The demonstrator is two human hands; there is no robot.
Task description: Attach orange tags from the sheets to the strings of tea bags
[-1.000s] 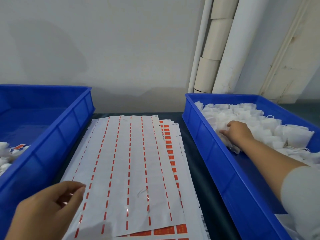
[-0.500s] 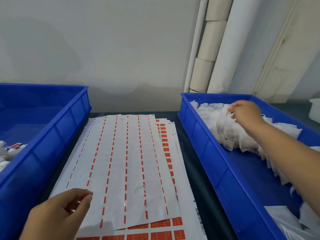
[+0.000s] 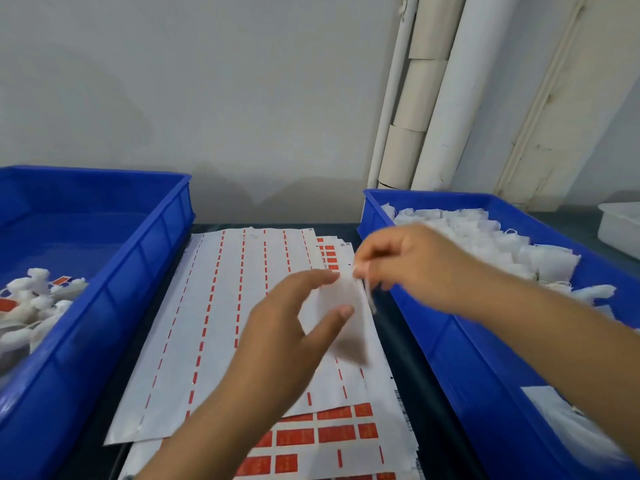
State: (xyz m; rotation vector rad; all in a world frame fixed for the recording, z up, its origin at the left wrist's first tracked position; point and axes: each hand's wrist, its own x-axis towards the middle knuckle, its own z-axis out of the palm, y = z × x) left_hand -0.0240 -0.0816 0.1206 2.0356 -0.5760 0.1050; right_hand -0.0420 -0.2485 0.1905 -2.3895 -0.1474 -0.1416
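From my head camera, my left hand (image 3: 277, 344) and my right hand (image 3: 412, 265) meet above the sheets (image 3: 221, 327), both pinching one tea bag (image 3: 341, 317): left thumb and forefinger grip its body, right fingertips nip its top edge, where the string is too blurred to make out. The top sheet shows mostly bare backing with thin orange strips; full orange tags (image 3: 336, 434) show on the sheet beneath. The right blue bin (image 3: 450, 344) holds untagged bags, and the left blue bin (image 3: 114, 299) a few tagged ones.
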